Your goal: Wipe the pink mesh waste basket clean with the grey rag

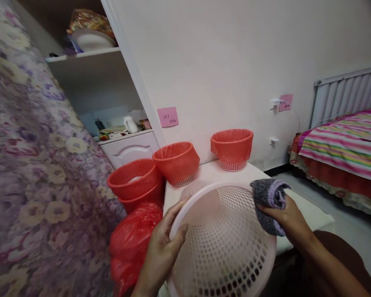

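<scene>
A pale pink perforated plastic basket (222,243) is tilted with its open top facing me, above the front of a white table. My left hand (167,243) is closed round the basket's left rim, thumb on the inside. In my right hand (281,214) is a folded dark grey cloth (268,202) with lilac edging, wrapped over the basket's right rim. The fingers behind the cloth are mostly hidden.
On the white table (204,175) stand two bag-lined baskets, one at the back left (176,163) and one at the back right (233,146). More red-lined baskets (136,179) and a red plastic bag (136,235) are left. A floral curtain (43,173) hangs nearby; a bed (343,144) stands right.
</scene>
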